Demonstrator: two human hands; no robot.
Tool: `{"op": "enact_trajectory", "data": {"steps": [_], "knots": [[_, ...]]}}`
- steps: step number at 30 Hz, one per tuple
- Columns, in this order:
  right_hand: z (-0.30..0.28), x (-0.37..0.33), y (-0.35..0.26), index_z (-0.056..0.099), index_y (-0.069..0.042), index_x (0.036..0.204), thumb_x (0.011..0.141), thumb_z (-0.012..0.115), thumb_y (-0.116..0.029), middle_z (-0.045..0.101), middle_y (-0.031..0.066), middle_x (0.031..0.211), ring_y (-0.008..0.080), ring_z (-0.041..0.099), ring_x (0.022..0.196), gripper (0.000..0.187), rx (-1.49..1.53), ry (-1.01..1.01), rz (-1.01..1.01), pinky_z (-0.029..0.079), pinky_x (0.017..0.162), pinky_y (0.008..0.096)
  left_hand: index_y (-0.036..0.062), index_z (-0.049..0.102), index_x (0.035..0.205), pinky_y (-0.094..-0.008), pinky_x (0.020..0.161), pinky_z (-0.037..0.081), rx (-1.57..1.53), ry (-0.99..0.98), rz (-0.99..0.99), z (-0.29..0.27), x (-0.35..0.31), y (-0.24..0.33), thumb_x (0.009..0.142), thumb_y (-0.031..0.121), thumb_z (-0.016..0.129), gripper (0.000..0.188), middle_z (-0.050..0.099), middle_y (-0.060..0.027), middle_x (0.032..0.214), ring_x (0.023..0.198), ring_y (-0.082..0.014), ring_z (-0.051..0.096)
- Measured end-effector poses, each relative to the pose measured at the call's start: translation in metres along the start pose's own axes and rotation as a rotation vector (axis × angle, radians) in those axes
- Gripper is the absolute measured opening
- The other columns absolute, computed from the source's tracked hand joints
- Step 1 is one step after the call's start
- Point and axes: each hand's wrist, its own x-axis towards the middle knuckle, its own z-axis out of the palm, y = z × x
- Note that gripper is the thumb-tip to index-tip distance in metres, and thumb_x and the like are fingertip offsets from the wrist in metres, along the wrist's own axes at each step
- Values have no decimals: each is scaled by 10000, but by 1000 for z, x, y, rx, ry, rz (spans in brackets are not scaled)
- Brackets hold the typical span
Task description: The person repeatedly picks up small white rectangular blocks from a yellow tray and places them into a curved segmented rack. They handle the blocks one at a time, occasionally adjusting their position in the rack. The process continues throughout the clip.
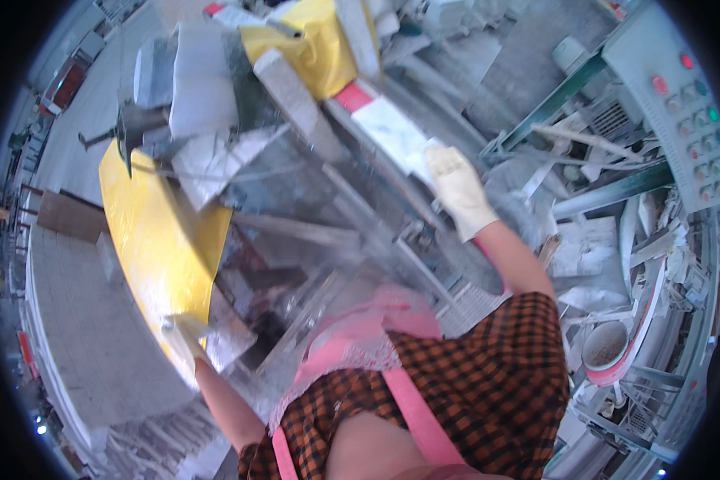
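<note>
My left hand, in a pale glove and blurred, is closed on the lower edge of a glossy yellow sheet. The sheet slants upward and away on my left, bent along its length. On the right, my right hand, in a cream glove, has its fingers curled over the near end of a long white strip with a red band. At that strip's far end, a second yellow sheet lies crumpled over the machine parts. My right fingertips are partly hidden.
A control panel with red and green buttons stands at the far right. Below it are white scraps and a round bucket. Grey metal rails cross the machine ahead. A wide grey board lies left of the yellow sheet.
</note>
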Motion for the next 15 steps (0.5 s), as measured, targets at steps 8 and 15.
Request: {"op": "enact_trajectory", "data": {"steps": [8,15], "knots": [[19,47,-14,347,36,1524,924,458,-124,421,187,1572,281,385,1473,630,-176,-140,-63,253,1239,469,-22,556,1211,-392,894,512,110,-2,-35,2,-2,3,988,277,509,376,646,-171,1081,989,-273,639],[29,77,-14,377,40,1495,954,382,-104,465,206,1519,314,462,1410,560,-154,-13,-76,328,1203,451,-42,528,1324,-391,929,518,108,6,-48,-1,12,-15,983,261,533,457,665,-192,1150,1055,-292,657]]}}
